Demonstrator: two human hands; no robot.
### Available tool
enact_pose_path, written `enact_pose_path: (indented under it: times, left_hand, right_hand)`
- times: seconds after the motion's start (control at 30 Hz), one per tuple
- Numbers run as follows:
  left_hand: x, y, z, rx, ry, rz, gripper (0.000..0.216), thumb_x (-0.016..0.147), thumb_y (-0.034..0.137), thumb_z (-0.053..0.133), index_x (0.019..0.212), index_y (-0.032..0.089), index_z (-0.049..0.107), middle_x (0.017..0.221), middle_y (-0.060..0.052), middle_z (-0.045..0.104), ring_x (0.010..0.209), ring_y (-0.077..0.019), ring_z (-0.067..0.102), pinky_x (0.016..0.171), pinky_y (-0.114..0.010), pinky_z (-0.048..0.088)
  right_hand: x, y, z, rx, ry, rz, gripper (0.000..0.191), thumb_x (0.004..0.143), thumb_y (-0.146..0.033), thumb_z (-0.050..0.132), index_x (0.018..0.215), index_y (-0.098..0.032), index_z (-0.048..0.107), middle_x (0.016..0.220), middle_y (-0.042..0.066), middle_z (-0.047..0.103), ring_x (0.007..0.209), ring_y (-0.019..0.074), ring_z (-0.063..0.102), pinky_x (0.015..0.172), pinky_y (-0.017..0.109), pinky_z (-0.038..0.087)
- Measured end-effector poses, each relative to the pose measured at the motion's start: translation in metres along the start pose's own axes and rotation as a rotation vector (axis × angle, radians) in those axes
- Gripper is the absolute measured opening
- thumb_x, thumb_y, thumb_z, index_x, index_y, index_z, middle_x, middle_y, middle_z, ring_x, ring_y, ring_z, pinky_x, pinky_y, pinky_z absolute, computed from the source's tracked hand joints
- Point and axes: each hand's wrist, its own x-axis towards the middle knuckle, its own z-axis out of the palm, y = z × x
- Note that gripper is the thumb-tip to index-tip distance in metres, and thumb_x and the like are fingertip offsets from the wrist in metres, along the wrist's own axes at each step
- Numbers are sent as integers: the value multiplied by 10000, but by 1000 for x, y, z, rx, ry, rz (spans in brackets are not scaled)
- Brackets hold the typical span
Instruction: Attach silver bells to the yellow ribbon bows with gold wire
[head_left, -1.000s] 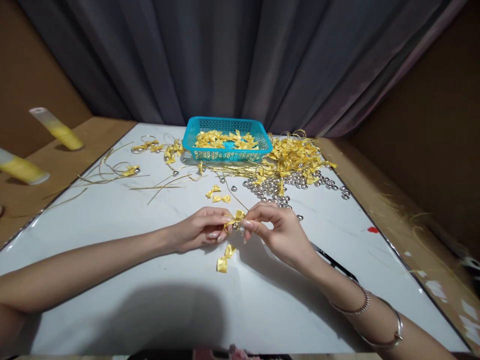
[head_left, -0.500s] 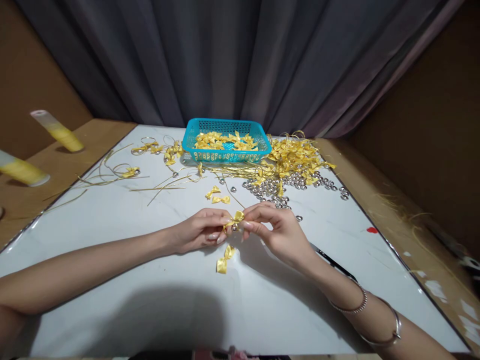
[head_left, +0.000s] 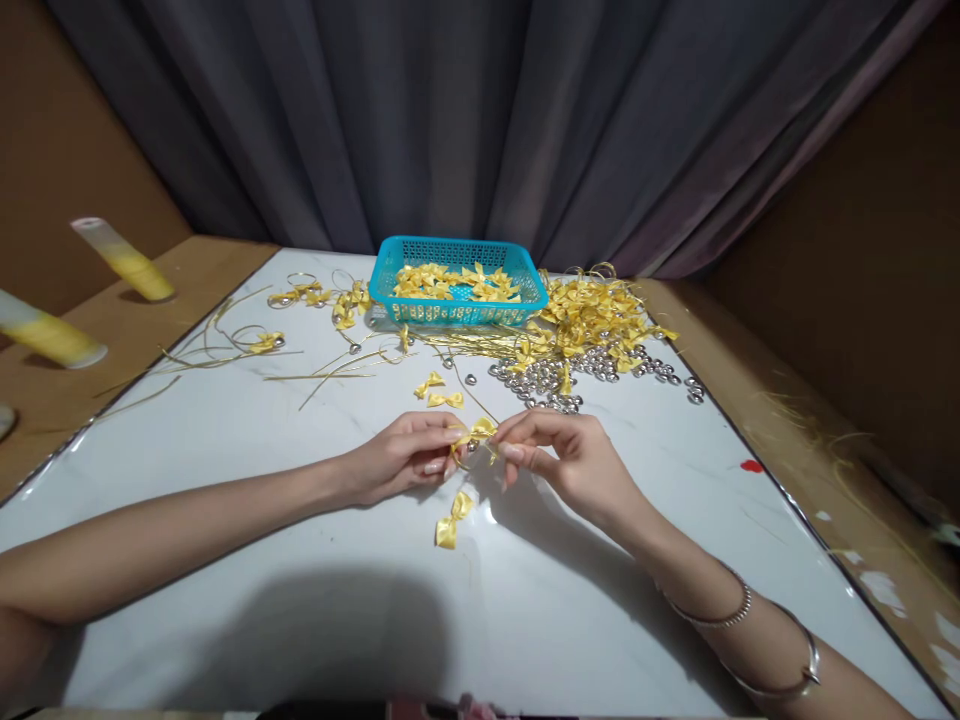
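My left hand (head_left: 401, 462) and my right hand (head_left: 570, 460) meet at the middle of the white table (head_left: 300, 600), both pinching one small yellow ribbon bow (head_left: 475, 432) with a thin gold cord looped under it. Fingers of both hands are closed on it. Another yellow bow (head_left: 450, 520) lies flat on the table just below the hands. Two more loose bows (head_left: 436, 390) lie a little beyond them.
A turquoise basket (head_left: 457, 310) holding yellow bows stands at the back. To its right lies a heap of bows (head_left: 592, 315) and silver beads (head_left: 540, 378). Gold cords (head_left: 225, 350) are strewn at the left. Two yellow-white tubes (head_left: 124, 260) rest on the brown ledge.
The bow has stayed between both hands; my right hand has shifted slightly right and down, and a loop of gold cord now shows beneath the bow.
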Motion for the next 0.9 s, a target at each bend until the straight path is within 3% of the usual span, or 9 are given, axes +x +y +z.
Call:
enact_pose_path:
  times: [0.2,0.3,0.43,0.5,0.67,0.73,0.8,0.9]
  left_hand:
    - [2,0,0,-29,8,12,215,746,268,687,667,95,589,563,9,524,431,-23,328,419,-143,235]
    - [2,1,2,-14,13,29,230,754,284,686,663,100,583,581,5,537,437,-25,328,425,-145,247]
    - [1,0,3,59,58,65,241,753,318,691,677,117,581,564,20,522,464,-38,359,451,-148,269]
    - [1,-1,2,116,90,83,244,762,345,680,699,129,584,552,34,499,480,-46,371,466,-154,282]
    - [2,-6,-1,330,202,202,252,830,376,594,732,144,590,586,33,501,490,-55,355,445,-174,234]
    - [2,-6,0,388,231,230,255,840,380,578,740,146,586,588,37,490,498,-57,361,448,-177,234]
    - [1,-6,1,422,244,247,254,840,382,576,741,148,580,596,38,491,514,-59,377,462,-176,252]
    - [-1,-6,3,455,232,269,253,838,383,576,739,150,578,625,31,522,543,-66,408,488,-179,290]
  right_hand:
    - [-1,1,0,152,-23,92,151,757,-214,613,609,-190,638,567,29,658,710,183,636,686,331,473]
    - [-3,1,5,242,-39,159,135,772,-259,617,676,-171,654,604,39,677,625,163,625,648,319,475]
    - [-7,-4,16,360,-38,180,130,784,-276,614,731,-167,659,653,38,692,659,161,647,681,315,490]
    - [-9,-5,21,311,9,145,122,793,-269,602,740,-175,657,663,31,696,669,163,652,687,318,489]
    - [-13,-3,26,-96,327,-87,101,801,-224,585,726,-196,646,702,23,706,717,174,622,754,364,428]
    - [-13,-1,26,-177,384,-158,98,800,-218,584,727,-198,646,707,20,705,728,175,610,770,372,407]
    - [-13,-1,25,-173,336,-133,111,802,-229,578,733,-197,659,731,29,708,732,175,612,766,370,406]
    - [-11,-3,24,-29,153,24,149,811,-254,561,742,-188,675,731,41,714,695,171,630,721,347,435]
